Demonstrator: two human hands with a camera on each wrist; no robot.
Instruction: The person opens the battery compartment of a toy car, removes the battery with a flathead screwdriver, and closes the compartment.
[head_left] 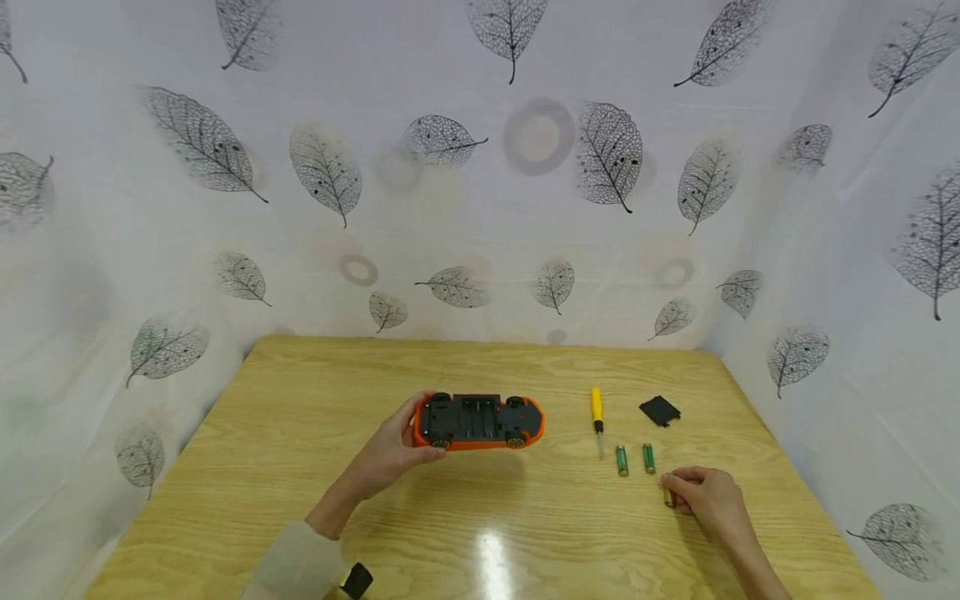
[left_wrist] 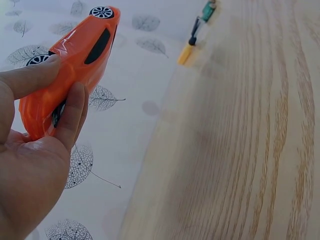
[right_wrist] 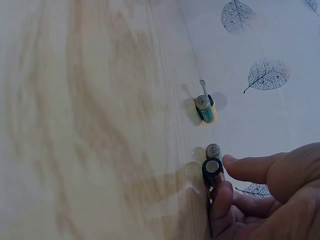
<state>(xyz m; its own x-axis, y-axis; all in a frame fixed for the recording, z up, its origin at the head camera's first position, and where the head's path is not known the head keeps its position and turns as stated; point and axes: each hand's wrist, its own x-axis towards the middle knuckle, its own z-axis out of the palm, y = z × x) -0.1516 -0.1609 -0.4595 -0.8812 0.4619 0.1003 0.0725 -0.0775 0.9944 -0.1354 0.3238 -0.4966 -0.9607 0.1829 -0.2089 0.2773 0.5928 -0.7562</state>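
Note:
An orange toy car [head_left: 483, 419] is held above the table, its black underside with an uncovered, bare battery bay facing the head camera. My left hand [head_left: 386, 454] grips its rear end, thumb on one side and fingers on the other; the left wrist view shows the car's orange body [left_wrist: 82, 55] and wheels. At the right, my right hand [head_left: 712, 498] pinches a battery [right_wrist: 212, 167] between thumb and fingers at the tabletop. Two green batteries [head_left: 622, 461] lie just left of that hand, beside each other and apart.
A yellow-handled screwdriver [head_left: 597, 408] lies behind the batteries, its tip toward me. Farther right is a small black cover [head_left: 660, 410]. The wooden table [head_left: 315, 375] meets a leaf-patterned cloth [head_left: 465, 208] at its back and sides.

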